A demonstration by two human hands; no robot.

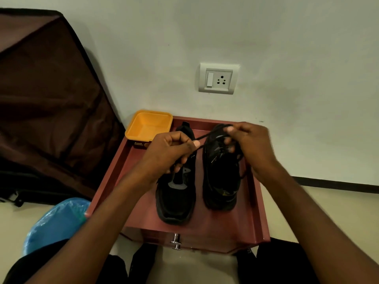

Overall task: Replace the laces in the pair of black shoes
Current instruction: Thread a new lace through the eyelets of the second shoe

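Two black shoes stand side by side on a low reddish-brown table, toes toward me. The left shoe shows an open tongue with no lace across it. The right shoe has black lace over its upper part. A black lace stretches taut between my hands above the shoes. My left hand pinches one part of the lace between thumb and fingers. My right hand holds the lace's other part over the right shoe's collar, fingers curled.
An empty yellow plastic tub sits at the table's back left corner. A brown fabric cover leans at the left. A blue plastic bag lies on the floor. A wall socket is behind. A drawer knob faces me.
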